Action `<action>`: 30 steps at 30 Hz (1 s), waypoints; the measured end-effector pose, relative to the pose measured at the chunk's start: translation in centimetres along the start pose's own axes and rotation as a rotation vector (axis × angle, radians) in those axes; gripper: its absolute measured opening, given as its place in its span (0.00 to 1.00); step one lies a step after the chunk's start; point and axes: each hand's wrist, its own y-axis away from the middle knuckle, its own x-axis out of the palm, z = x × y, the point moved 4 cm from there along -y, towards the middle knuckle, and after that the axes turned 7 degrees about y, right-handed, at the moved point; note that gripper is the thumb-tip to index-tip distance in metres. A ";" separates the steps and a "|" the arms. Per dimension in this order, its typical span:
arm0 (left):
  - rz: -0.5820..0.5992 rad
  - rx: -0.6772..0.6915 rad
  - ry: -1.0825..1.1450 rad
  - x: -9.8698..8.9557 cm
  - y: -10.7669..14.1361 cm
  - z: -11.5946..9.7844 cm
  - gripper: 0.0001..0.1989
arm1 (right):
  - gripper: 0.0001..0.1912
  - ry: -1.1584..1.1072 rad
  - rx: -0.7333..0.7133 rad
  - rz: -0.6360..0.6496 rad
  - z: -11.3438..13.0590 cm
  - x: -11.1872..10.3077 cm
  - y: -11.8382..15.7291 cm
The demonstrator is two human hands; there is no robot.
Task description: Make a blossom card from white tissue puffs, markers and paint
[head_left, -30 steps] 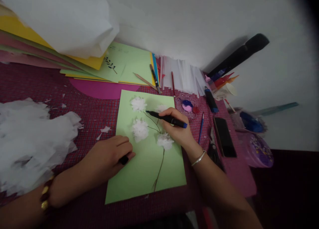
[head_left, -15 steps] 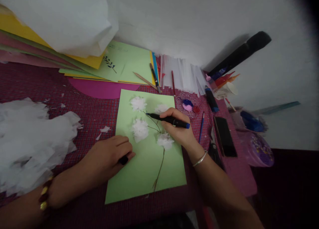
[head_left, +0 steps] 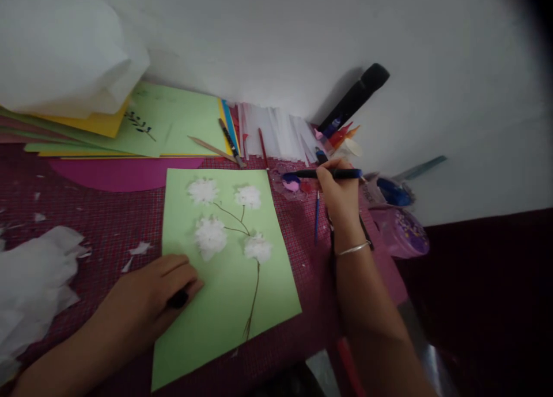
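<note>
A sheet of green paper (head_left: 224, 293) carries several white ruffled paper flowers (head_left: 210, 237) and thin brown drawn stems (head_left: 254, 299). My left hand (head_left: 151, 290) rests on the sheet's left edge, fingers curled around a small black marker cap (head_left: 177, 298). Beyond the right edge of the sheet, my right hand (head_left: 339, 192) grips a black marker (head_left: 307, 174) with a blue end. Its tip points left, over or at the blue paint in a clear flower-shaped palette (head_left: 279, 185); whether it touches the paint I cannot tell. Pink and red paint sit beside the blue.
White crumpled paper (head_left: 38, 282) lies at left. Stacked coloured sheets (head_left: 190, 114), a pencil (head_left: 209, 146) and white strips (head_left: 276, 133) line the back. A blue paintbrush (head_left: 317, 215) lies right of the sheet. A pink tub (head_left: 400, 233) stands at far right.
My right hand has carried the marker from the stems between the flowers rightward to the palette. My left hand stays on the sheet with the cap. The view has swung right.
</note>
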 end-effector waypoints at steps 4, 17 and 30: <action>-0.002 0.017 -0.026 -0.1 0.0 0.3 0.06 | 0.03 0.176 0.021 -0.034 -2.5 -1.0 -0.6; -0.012 -0.027 -0.018 0.6 0.0 1.0 0.13 | 0.01 0.183 -0.034 0.031 -3.5 0.6 -0.4; 0.023 -0.087 0.018 0.9 0.3 1.7 0.09 | 0.03 0.083 0.045 0.058 -4.4 1.3 -0.4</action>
